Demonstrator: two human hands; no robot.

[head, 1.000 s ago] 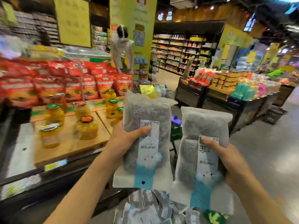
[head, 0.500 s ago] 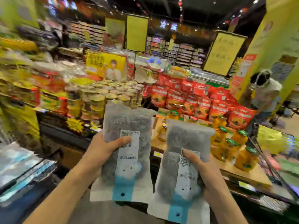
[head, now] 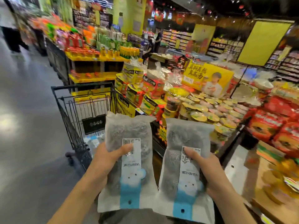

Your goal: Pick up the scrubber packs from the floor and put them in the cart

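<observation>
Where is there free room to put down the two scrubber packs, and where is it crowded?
The black wire shopping cart has open space in its upper basket, between its wire walls; some pale packs lie at its bottom. The grey floor left of it is bare. The noodle-cup display on the right is crowded.

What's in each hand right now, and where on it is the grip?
Left hand grips one scrubber pack at its left edge, mid-height; right hand grips the other scrubber pack at its right edge.

Two frosted scrubber packs, the left pack (head: 129, 159) and the right pack (head: 186, 172), are held upright side by side, blue-and-white labels facing up. The black wire cart (head: 84, 110) stands just beyond them on the floor.
</observation>
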